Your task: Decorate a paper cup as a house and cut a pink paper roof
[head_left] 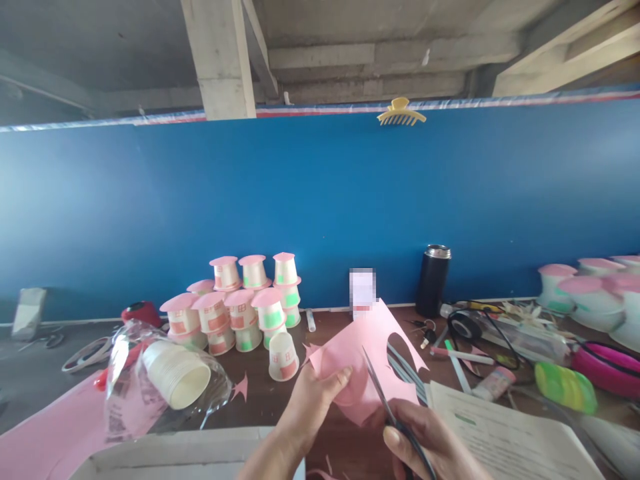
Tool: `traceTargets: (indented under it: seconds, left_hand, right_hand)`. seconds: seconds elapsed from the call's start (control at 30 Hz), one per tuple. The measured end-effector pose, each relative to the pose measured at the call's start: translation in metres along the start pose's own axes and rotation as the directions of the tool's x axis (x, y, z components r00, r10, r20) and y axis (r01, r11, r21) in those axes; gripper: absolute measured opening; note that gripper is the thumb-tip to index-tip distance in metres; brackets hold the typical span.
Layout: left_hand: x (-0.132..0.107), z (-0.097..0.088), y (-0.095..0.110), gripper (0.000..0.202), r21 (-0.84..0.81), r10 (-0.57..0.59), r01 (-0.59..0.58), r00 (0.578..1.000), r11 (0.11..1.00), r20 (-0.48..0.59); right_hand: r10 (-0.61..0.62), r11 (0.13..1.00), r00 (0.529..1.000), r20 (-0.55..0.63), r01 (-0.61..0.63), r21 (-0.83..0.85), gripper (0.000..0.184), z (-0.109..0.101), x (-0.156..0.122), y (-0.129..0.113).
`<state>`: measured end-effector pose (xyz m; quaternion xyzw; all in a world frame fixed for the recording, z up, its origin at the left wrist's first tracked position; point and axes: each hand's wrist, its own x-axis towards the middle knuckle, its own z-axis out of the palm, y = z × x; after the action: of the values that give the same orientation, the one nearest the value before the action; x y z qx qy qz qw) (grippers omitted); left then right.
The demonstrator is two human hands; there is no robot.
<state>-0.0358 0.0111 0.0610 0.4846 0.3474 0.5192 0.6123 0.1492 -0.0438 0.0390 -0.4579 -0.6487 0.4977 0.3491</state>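
My left hand (311, 404) pinches a sheet of pink paper (367, 341) held up over the brown table (260, 400); a round hole is cut out of the sheet's right part. My right hand (430, 440) grips black scissors (387, 400) whose blades are open and bite into the pink sheet from below. Behind the paper stands a stack of paper cups (240, 303) with pink round tops and coloured window stickers. One single upturned cup (283, 357) sits just left of my left hand.
A plastic sleeve of plain white cups (173, 373) lies at left on more pink paper (45, 433). A black flask (433, 280), tape roll (465, 327), pens, keys and printed papers (505, 433) crowd the right. More pink-topped cups (585, 293) stand far right. A blue wall (320, 200) backs the table.
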Motion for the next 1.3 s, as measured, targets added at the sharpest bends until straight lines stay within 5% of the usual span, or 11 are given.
traceTargets:
  seconds: [0.17,0.57,0.83,1.3]
  left_hand:
    - [0.003,-0.007,-0.002,0.048,-0.021,-0.053,0.054,0.995,0.998,0.083]
    - [0.005,-0.016,-0.007,0.032,-0.007,-0.088,0.089,0.995,0.996,0.054]
    - [0.006,-0.013,-0.004,0.029,-0.001,-0.113,0.113,0.993,0.994,0.020]
    - [0.003,-0.016,-0.006,0.021,0.041,-0.169,0.167,0.985,0.985,0.044]
  right_hand:
    - [0.018,1.000,1.000,-0.003,-0.018,-0.020,0.059,0.000,-0.001,0.002]
    - [0.017,1.000,1.000,-0.022,-0.017,0.016,0.054,0.001,0.001,-0.004]
    - [0.105,0.993,0.994,-0.033,-0.106,-0.042,0.048,-0.002,0.002,0.011]
    - [0.051,0.997,0.999,0.015,-0.050,-0.059,0.045,-0.006,0.002,0.004]
